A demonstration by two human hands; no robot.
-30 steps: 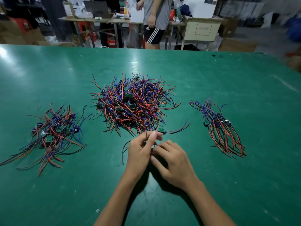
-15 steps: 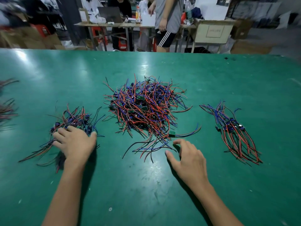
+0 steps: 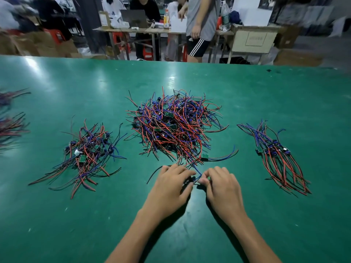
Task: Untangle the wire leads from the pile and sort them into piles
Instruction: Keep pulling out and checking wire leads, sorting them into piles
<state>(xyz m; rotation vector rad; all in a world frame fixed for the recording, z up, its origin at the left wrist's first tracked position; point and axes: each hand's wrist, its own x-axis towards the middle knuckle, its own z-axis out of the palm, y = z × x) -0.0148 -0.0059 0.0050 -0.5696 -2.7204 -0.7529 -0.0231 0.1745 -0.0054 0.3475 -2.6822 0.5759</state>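
Observation:
A big tangled pile (image 3: 174, 128) of red, blue and black wire leads with small green boards lies in the middle of the green table (image 3: 266, 95). A smaller sorted pile (image 3: 87, 154) lies to its left, and a neater bundle (image 3: 275, 154) to its right. Just in front of the big pile, my left hand (image 3: 169, 188) and my right hand (image 3: 222, 188) meet. Both pinch thin wire leads (image 3: 197, 172) that trail out of the pile's near edge. What lies under the fingers is hidden.
More wire bundles (image 3: 11, 122) lie blurred at the table's far left edge. Beyond the far edge a person in shorts (image 3: 199, 29) stands by tables, red stools and cardboard boxes. Bare green surface stretches in front of my arms.
My left hand left the left pile and came back to the middle. My right hand moved in to meet it, and both now pinch leads at the big pile's near edge.

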